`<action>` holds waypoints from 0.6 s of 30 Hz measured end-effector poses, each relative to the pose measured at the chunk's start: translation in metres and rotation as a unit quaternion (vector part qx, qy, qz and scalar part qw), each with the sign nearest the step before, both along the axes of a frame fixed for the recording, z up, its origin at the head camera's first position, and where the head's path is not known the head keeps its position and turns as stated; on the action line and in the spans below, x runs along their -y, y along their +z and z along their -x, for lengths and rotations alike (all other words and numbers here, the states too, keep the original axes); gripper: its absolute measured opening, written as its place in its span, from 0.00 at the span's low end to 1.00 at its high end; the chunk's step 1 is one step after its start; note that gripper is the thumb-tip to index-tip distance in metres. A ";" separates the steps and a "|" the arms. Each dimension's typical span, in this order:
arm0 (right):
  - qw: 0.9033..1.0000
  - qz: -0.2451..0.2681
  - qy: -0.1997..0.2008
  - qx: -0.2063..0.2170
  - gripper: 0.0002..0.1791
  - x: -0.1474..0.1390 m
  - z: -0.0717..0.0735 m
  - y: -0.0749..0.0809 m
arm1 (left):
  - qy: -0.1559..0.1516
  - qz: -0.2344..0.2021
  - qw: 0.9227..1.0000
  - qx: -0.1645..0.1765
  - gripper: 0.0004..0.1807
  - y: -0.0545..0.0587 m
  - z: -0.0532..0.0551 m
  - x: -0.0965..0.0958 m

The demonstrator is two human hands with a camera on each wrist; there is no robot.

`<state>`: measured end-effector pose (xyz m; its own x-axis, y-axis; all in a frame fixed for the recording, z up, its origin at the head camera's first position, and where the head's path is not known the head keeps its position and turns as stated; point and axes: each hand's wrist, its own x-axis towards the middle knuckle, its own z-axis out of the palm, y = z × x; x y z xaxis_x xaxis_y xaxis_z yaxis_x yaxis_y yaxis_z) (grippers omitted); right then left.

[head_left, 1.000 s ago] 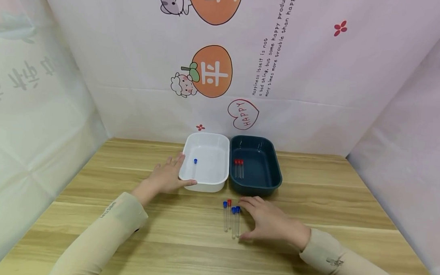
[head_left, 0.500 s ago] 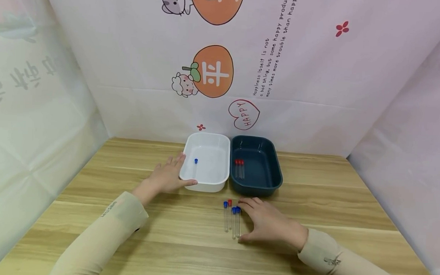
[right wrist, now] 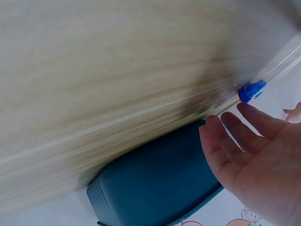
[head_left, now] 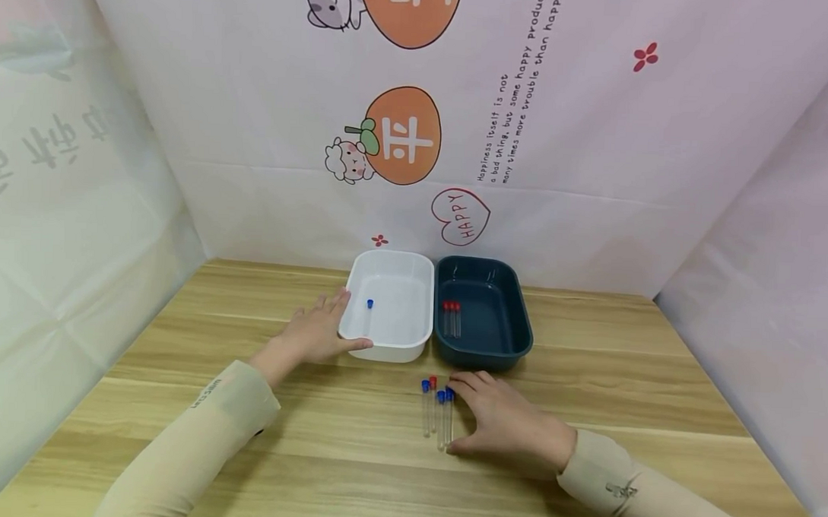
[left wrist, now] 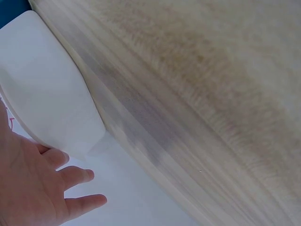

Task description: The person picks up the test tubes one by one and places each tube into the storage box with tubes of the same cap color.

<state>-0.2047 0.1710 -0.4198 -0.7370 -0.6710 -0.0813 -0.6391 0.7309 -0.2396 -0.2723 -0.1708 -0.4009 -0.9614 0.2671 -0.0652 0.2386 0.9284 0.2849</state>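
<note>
In the head view my left hand [head_left: 315, 333] lies spread against the left side of the white bin [head_left: 393, 341], fingertips at the rim and thumb along its front corner. One blue-capped test tube [head_left: 368, 318] lies inside that bin. Right of several test tubes on the table, my right hand [head_left: 511, 418] curves loosely, its index fingertip right at the blue cap [right wrist: 251, 91] and its thumb near the tube's bottom end. This rightmost tube [head_left: 449, 419] lies beside two more blue-capped tubes and one red-capped tube [head_left: 432, 404].
A dark blue bin [head_left: 482, 352] stands beside the white one, with several red-capped tubes [head_left: 451, 319] in it. Behind both bins rises a printed white cloth [head_left: 559, 233]. The wooden table [head_left: 339, 454] extends to cloth walls on either side.
My right hand has edged slightly left, bringing thumb and index finger closer to the ends of the rightmost test tube. The left hand keeps its place at the white bin.
</note>
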 end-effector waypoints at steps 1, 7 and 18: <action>1.000 0.000 -0.001 0.001 0.53 0.000 0.000 0.000 | 0.000 0.000 1.000 0.000 0.63 0.000 0.000 0.000; 1.000 0.000 -0.005 0.006 0.52 0.001 0.002 -0.001 | -0.001 0.000 1.000 0.000 0.63 -0.001 0.001 0.000; 0.999 0.027 -0.028 0.004 0.53 -0.007 -0.002 0.008 | 0.002 -0.005 1.000 0.005 0.63 0.000 0.001 0.000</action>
